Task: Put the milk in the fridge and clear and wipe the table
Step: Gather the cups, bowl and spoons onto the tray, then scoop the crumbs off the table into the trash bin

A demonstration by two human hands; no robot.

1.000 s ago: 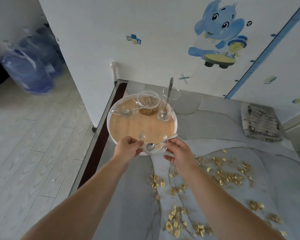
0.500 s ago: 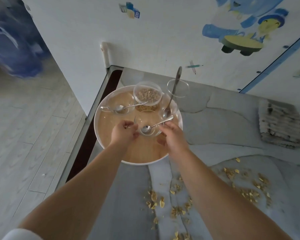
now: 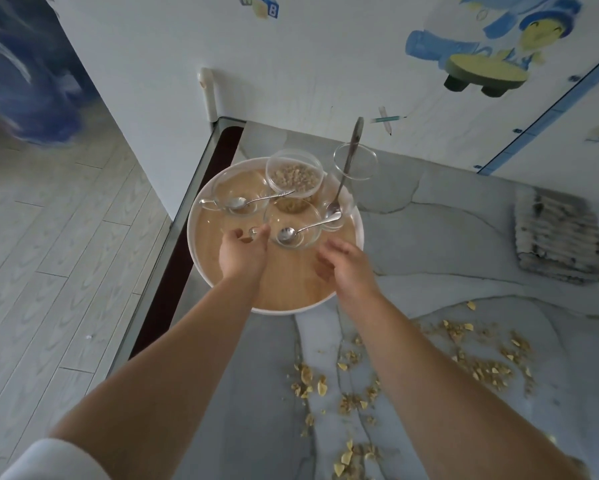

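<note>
right hand has released the glass cup; left hand still pinches its handle.

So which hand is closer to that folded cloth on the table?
The right hand. It hovers over the tray's near right edge, the cloth lying further right; the left hand is over the tray's left side.

On the grey marbled desk I saw a round tray carrying glass cups, a bowl of cereal and a tall glass with a spoon standing in it. My left hand pinched the handle of the near cup, which held a spoon. My right hand hovered loose-fingered beside it. Cereal crumbs littered the desk; a folded cloth lay at right.
</note>
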